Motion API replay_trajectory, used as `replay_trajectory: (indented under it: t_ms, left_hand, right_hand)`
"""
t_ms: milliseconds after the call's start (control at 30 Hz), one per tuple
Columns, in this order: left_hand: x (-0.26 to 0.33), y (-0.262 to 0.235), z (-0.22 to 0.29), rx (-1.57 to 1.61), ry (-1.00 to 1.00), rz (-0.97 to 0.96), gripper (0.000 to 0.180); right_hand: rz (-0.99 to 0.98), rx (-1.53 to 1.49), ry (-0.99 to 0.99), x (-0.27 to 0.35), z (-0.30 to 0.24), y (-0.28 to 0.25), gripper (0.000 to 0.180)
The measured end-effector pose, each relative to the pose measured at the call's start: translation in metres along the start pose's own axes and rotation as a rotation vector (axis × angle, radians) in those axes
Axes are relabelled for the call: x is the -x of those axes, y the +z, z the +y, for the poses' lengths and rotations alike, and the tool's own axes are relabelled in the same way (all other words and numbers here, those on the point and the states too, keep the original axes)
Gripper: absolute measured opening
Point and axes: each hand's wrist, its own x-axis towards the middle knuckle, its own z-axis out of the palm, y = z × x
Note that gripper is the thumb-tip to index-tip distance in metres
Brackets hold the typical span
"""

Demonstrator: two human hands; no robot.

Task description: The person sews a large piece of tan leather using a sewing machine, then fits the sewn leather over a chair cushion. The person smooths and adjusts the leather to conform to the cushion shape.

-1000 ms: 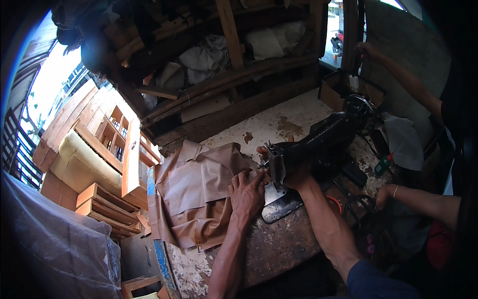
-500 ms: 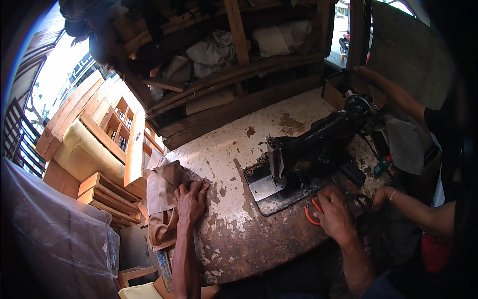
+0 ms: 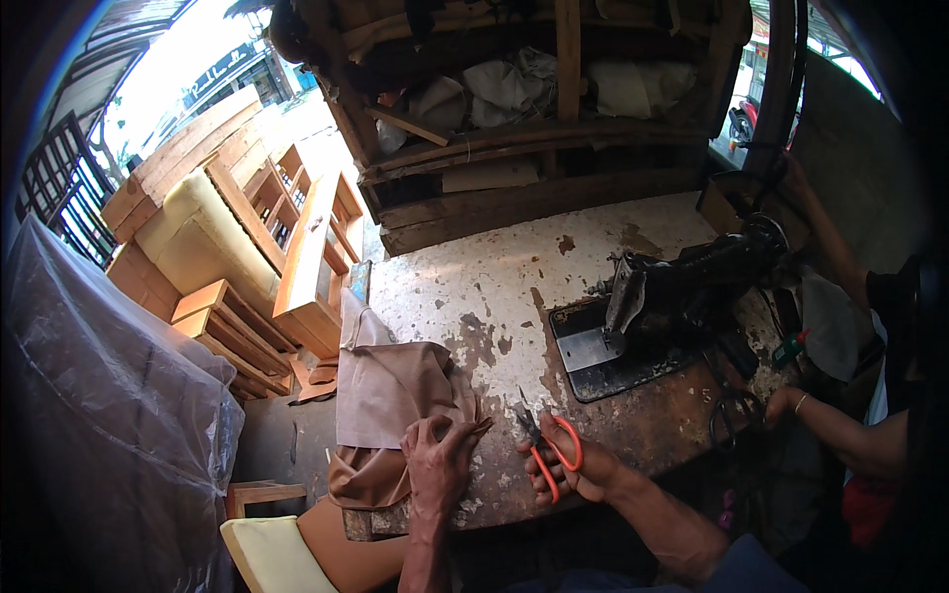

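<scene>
Brown cloth (image 3: 395, 385) lies bunched at the left end of the worn table (image 3: 445, 267), part of it hanging over the near edge. My left hand (image 3: 438, 460) is closed on the cloth's right edge, pinching it between thumb and fingers. To its right, my right hand (image 3: 583, 469) grips a pair of scissors (image 3: 531, 427) with orange handles. The dark blades are parted and point away from me, up and slightly left, just right of the cloth and apart from it. Some fingers of the right hand are hidden behind the handles.
A black sewing machine (image 3: 682, 292) stands on the table's right side. A co-worker's hand (image 3: 786, 405) is beside black scissors (image 3: 736, 417) and a green bottle (image 3: 791, 348). Wooden shelving (image 3: 554, 133) holds cloth behind the table. Wooden furniture (image 3: 316, 267) and plastic sheeting (image 3: 109, 395) are at left.
My right hand has brought the orange scissors from beside the sewing machine leftward toward the cloth. The left hand stays at the cloth's edge. The whole view has shifted.
</scene>
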Motion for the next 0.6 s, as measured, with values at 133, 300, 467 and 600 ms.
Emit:
replay_trajectory:
  t_ms: [133, 300, 467, 600]
  left_hand:
    - [0.000, -0.004, 0.000, 0.058, 0.047, 0.004, 0.013]
    - [0.038, -0.029, 0.016, 0.189, 0.094, -0.194, 0.024]
    - [0.094, -0.047, 0.069, 0.403, 0.236, -0.428, 0.037]
    - [0.112, -0.061, 0.085, 0.571, 0.211, -0.548, 0.041]
  right_hand:
    - [0.093, 0.328, -0.239, -0.038, -0.021, 0.025, 0.069]
    - [0.464, 1.023, -0.619, 0.009, -0.023, -0.004, 0.046]
    - [1.078, 1.456, -0.560, 0.072, -0.037, -0.064, 0.054]
    - [1.180, 1.518, -0.934, 0.097, -0.024, -0.035, 0.043]
